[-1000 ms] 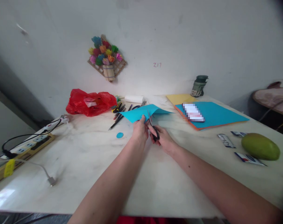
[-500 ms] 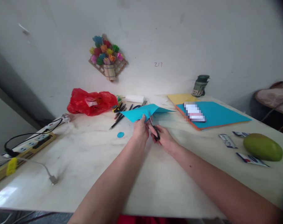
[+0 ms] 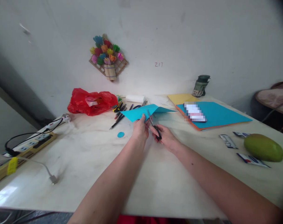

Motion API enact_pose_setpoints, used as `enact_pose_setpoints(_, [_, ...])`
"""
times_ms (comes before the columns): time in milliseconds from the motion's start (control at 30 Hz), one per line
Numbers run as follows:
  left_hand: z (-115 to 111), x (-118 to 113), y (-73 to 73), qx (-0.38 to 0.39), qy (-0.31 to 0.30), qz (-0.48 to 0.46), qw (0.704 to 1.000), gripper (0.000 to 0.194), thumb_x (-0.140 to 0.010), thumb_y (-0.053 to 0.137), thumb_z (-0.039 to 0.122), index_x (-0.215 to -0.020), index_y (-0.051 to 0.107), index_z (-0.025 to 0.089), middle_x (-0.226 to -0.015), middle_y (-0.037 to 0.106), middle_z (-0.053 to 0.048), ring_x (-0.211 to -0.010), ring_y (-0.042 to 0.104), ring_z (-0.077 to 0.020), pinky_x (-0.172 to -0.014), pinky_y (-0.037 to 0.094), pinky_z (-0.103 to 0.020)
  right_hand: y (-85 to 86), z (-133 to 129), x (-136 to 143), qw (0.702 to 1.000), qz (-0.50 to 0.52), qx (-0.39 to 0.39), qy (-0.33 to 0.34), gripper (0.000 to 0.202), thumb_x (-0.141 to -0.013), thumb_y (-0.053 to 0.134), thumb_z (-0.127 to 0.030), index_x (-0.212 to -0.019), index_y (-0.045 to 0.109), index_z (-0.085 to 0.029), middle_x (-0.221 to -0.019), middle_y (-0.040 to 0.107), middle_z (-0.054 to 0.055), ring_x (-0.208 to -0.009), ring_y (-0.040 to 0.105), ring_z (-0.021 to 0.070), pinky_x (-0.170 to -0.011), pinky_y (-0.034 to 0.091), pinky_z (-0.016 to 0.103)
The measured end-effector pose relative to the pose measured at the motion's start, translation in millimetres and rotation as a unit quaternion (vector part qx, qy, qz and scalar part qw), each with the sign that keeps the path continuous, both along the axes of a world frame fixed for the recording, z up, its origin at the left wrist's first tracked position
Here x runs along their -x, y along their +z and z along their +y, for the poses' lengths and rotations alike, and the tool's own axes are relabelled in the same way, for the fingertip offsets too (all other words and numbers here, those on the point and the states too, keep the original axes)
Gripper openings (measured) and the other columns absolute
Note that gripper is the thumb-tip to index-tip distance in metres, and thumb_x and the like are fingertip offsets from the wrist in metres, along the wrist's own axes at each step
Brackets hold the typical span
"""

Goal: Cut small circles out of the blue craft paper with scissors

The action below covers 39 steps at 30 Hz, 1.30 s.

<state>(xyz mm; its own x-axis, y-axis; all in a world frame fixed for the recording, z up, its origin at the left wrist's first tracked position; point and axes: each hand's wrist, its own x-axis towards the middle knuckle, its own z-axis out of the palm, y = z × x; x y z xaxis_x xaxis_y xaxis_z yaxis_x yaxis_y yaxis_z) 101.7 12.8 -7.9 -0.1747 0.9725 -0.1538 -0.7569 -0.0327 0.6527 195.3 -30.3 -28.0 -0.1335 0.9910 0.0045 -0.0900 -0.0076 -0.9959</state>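
Note:
A bent sheet of blue paper [image 3: 138, 114] is held above the table by my left hand [image 3: 141, 127], its thumb on top of the near edge. My right hand [image 3: 163, 137] grips the black handles of a pair of scissors [image 3: 158, 132]. The scissor blades lie at the paper's near edge, close to my left fingers, and point away from me. How wide the blades stand apart is hard to make out. To the left of my hands a small blue paper disc [image 3: 120, 134] lies flat on the table.
Pens [image 3: 118, 120] and tools lie behind the paper, near a red plastic bag [image 3: 91, 102]. At right are stacked coloured sheets [image 3: 220, 113] with a phone [image 3: 194, 112], a bottle [image 3: 201, 85], small packets [image 3: 228, 141] and a green mango [image 3: 264, 147]. A power strip [image 3: 36, 144] runs along the left.
My right hand and the scissors have shifted slightly to the right, and the blades' angle against the paper has changed a little. My left hand and the paper stay nearly still.

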Motion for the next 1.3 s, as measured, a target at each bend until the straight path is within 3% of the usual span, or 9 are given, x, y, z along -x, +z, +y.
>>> enact_pose_setpoints(267, [0.8,1.2,-2.2,-0.020,-0.003,0.008,1.000,0.001,-0.076,0.056,0.013,-0.077,0.057,0.014,-0.068,0.065,-0.005,-0.069,0.065,-0.0179,-0.073,0.049,-0.031,0.5,3.0,-9.2,0.999,-0.015,-0.001,0.039,0.030,-0.067,0.063,-0.045,-0.074,0.053,-0.017,-0.052,0.050,-0.005,-0.039,0.043,0.0063,-0.033,0.019,0.020])
enact_pose_setpoints(600, [-3.7,-1.7,0.8,-0.012,-0.007,0.000,1.000,0.004,-0.078,0.055,0.011,-0.075,0.055,0.014,-0.069,0.064,-0.004,-0.073,0.066,-0.0186,-0.079,0.049,-0.035,2.2,2.5,-9.6,0.999,-0.021,-0.009,0.035,0.031,-0.067,0.063,-0.045,-0.068,0.049,-0.018,-0.051,0.049,-0.005,-0.037,0.042,0.0057,-0.032,0.019,0.020])
enact_pose_setpoints(1000, [-2.6,-1.1,-1.8,-0.018,-0.005,0.011,1.000,0.004,-0.078,0.054,0.012,-0.074,0.055,0.014,-0.063,0.063,-0.003,-0.061,0.064,-0.0160,-0.075,0.048,-0.034,6.4,1.5,-7.7,1.000,-0.014,0.010,0.020,0.031,-0.065,0.065,-0.045,-0.066,0.049,-0.018,-0.050,0.048,-0.006,-0.037,0.041,0.0051,-0.035,0.020,0.021])
enact_pose_setpoints(1300, [-0.6,-0.9,-3.7,-0.013,-0.004,0.013,1.000,0.004,-0.076,0.056,0.013,-0.073,0.055,0.014,-0.063,0.063,-0.003,-0.065,0.064,-0.0172,-0.075,0.047,-0.033,6.2,1.3,-7.6,1.000,-0.003,0.005,0.018,0.027,-0.062,0.065,-0.040,-0.065,0.050,-0.018,-0.048,0.046,-0.006,-0.038,0.041,0.0057,-0.036,0.024,0.021])
